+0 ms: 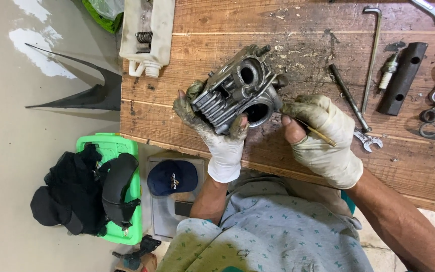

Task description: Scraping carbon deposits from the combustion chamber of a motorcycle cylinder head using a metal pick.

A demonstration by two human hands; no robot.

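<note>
Left hand (212,123) fingers clamp finned head (237,90) above bench (298,45); right hand (318,136) pinches thin stick (318,132) beside head. We judge greasy gloves risk slip, head dropping onto bench.

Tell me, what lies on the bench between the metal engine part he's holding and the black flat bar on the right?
In the head view: a dark rod, a long bent key and a spark plug.

Both hands wear thin whitish disposable gloves, left hand (216,132) and right hand (318,138), fingers smeared with dark grease, cuffs at wrists; forearms bare; light grey patterned short-sleeved shirt (273,236) below them.
</note>
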